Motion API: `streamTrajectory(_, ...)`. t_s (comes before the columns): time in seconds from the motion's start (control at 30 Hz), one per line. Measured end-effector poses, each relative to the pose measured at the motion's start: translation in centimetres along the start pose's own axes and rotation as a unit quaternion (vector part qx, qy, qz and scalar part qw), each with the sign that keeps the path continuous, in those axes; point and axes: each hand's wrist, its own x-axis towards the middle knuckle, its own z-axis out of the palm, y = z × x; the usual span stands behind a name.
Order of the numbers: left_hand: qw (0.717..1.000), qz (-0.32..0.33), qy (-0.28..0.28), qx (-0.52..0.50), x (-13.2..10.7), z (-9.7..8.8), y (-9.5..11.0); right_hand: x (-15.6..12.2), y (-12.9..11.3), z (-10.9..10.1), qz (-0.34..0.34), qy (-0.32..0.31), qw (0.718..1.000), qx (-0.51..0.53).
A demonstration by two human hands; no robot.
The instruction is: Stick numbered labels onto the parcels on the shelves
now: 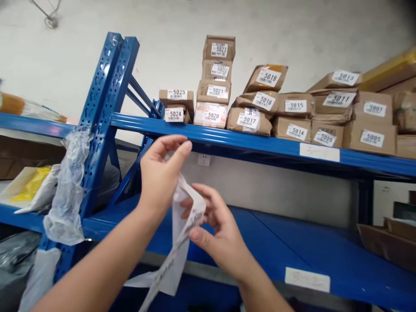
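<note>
A long white strip of printed labels (180, 216) hangs twisted and looped in front of the blue shelf. My left hand (162, 169) is raised just below the upper shelf's edge, thumb and forefinger curled together; the strip's upper part comes out from under its palm. Lower and to the right, my right hand (221, 234) has its fingers behind a fold of the strip and its thumb against the front. The print on the strip is too blurred to read. Its loose ends trail down to the lower left.
Cardboard boxes with numbered labels, such as the box marked 5020 (210, 120) and the box marked 5017 (248, 122), line the upper blue shelf (227, 138). A blue upright post (97, 104) wrapped partly in plastic film (69, 186) stands left. A lower shelf (276, 242) runs beneath.
</note>
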Motion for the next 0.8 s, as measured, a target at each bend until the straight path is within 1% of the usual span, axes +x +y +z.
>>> streamTrajectory(0.07,0.996,-0.083,0.004,-0.029,-3.9,0.8,0.0,-3.6,1.1,0.4,0.032,0.074,0.994,0.079)
streamTrajectory(0.13,0.986,-0.163,0.016,-0.027,-7.8,1.2,-0.5,-6.6,1.9,0.4,0.066,0.152,0.976,0.138)
streamTrajectory(0.2,0.972,-0.235,0.017,0.0,-11.5,1.1,-1.4,-9.3,2.5,0.2,0.104,0.236,0.953,0.16)
streamTrajectory(0.27,0.96,-0.278,-0.01,0.027,-15.1,0.5,-2.6,-11.7,3.4,-0.1,0.141,0.303,0.93,0.151)
streamTrajectory(0.33,0.948,-0.308,-0.073,0.027,-18.7,-0.4,-3.6,-14.0,4.8,-0.4,0.174,0.319,0.921,0.138)
streamTrajectory(0.4,0.926,-0.35,-0.139,0.001,-22.1,-1.6,-4.3,-16.1,6.6,-0.8,0.208,0.308,0.918,0.138)
streamTrajectory(0.47,0.902,-0.398,-0.169,-0.007,-25.3,-3.0,-4.3,-18.2,8.4,-0.9,0.235,0.301,0.913,0.141)
streamTrajectory(0.57,0.869,-0.451,-0.194,0.065,-29.3,-5.2,-3.2,-21.7,10.2,-0.1,0.243,0.315,0.908,0.129)
streamTrajectory(0.63,0.847,-0.453,-0.241,0.141,-31.3,-6.7,-1.8,-24.5,10.4,1.5,0.252,0.317,0.906,0.126)
streamTrajectory(0.67,0.836,-0.445,-0.268,0.176,-32.2,-7.4,-1.0,-26.0,10.4,2.6,0.256,0.317,0.903,0.136)
streamTrajectory(0.73,0.82,-0.425,-0.303,0.236,-33.6,-8.9,0.7,-29.1,9.9,5.4,0.268,0.321,0.89,0.185)
streamTrajectory(0.77,0.814,-0.411,-0.318,0.259,-34.2,-9.8,1.5,-30.7,9.6,6.9,0.267,0.343,0.874,0.216)
streamTrajectory(0.8,0.812,-0.392,-0.332,0.277,-34.7,-10.7,2.2,-32.1,9.2,8.4,0.28,0.355,0.857,0.247)
